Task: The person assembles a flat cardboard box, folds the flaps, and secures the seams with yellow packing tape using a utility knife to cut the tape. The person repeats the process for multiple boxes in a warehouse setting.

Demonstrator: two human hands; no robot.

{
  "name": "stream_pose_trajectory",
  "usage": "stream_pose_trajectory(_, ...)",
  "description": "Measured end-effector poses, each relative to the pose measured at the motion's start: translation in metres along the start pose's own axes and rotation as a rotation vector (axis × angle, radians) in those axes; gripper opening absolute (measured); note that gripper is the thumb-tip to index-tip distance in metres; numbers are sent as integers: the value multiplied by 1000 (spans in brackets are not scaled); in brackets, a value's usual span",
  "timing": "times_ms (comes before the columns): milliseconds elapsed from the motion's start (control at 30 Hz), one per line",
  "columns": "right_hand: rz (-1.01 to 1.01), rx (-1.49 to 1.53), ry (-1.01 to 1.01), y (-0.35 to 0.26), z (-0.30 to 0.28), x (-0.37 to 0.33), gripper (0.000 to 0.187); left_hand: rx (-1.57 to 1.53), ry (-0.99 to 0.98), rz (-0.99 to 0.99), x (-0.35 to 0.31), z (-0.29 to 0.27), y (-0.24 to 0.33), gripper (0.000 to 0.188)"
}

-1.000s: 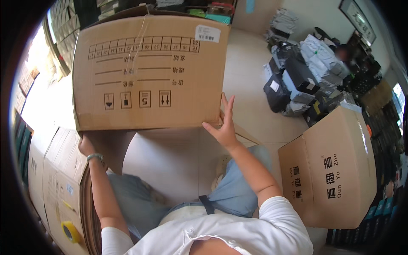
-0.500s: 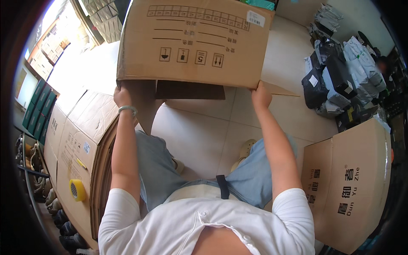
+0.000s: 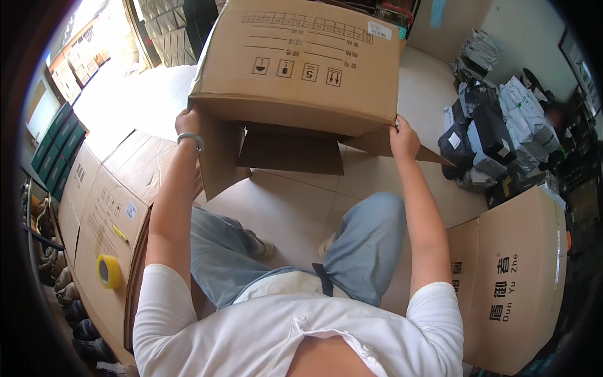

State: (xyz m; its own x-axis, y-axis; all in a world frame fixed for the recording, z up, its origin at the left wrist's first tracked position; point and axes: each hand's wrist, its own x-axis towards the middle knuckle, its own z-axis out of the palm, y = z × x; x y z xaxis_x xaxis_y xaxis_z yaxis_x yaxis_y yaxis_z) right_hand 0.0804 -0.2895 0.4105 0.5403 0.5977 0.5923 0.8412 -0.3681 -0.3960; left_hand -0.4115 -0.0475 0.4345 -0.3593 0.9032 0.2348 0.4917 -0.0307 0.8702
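A large brown cardboard box (image 3: 295, 75) hangs in front of me, tilted, with printed markings and a white label on the side toward me. Its flaps (image 3: 292, 152) dangle open underneath. My left hand (image 3: 187, 120) grips the lower left corner of the box, wearing a band on the wrist. At the lower right corner, my right hand (image 3: 404, 138) is closed on the cardboard edge. The fingertips of both hands are partly hidden behind the cardboard.
To my left lies a stack of flattened cartons (image 3: 107, 207), bearing a roll of yellow tape (image 3: 108, 271) and a small yellow cutter (image 3: 120, 234). Another carton (image 3: 509, 276) stands at right. Wrapped parcels (image 3: 496, 125) are heaped beyond it. Shoes (image 3: 85, 330) line the left edge.
The box has tipped, so more of its underside and hanging flaps show. It has shifted slightly right in the view, and both hands have moved with it, still holding its corners.
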Motion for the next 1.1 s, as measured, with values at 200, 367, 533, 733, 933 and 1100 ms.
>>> stream_pose_trajectory(200,37,-35,-23,-1,-2,-21,32,74,-155,-15,1,-1,10,36)
stream_pose_trajectory(367,6,-41,-76,-3,-2,-22,34,315,-205,-7,-3,-8,28,33)
stream_pose_trajectory(533,-79,-24,-68,4,-2,-31,34,-27,-551,-359,-18,-35,66,30)
stream_pose_trajectory(733,-103,-33,-94,-12,-13,-53,36,-881,-494,-600,-13,-9,14,31)
stream_pose_trajectory(933,-402,-262,-52,17,-1,-69,35,-1154,-394,-687,-107,10,-108,36)
stream_pose_trajectory(1100,-261,-325,-571,64,11,-74,19,-1141,-416,-805,-160,10,-117,38)
